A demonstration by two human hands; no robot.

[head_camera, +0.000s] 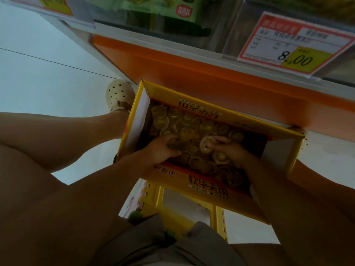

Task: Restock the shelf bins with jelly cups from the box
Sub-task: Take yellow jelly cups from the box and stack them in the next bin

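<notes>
The person looks down into a yellow cardboard box (194,182) that sits on a yellow plastic stool (219,215) between their knees. Its far edge lies close against the orange base of the shelf (192,72). The box's flaps stand open, and the jelly cups (184,123) fill the inside in a loose, dim heap of amber rounds.

Both hands are inside the box. The right hand (229,149) pinches a pale jelly cup (206,144) between thumb and fingertips, its round face turned up towards the camera. A second pale cup (221,156) lies just under the same palm. The left hand (163,148) is at the near left of the heap, fingers bent down among the cups. Whether it actually has one in its grip cannot be told, since the light is low and the fingers hide what lies beneath.

Above the orange base, a red and yellow price tag (294,45) reading 8.00 hangs on the shelf edge. A green package (153,10) shows behind the clear bin front. A cream perforated shoe (119,95) rests on the pale floor (38,77), left of the box.
</notes>
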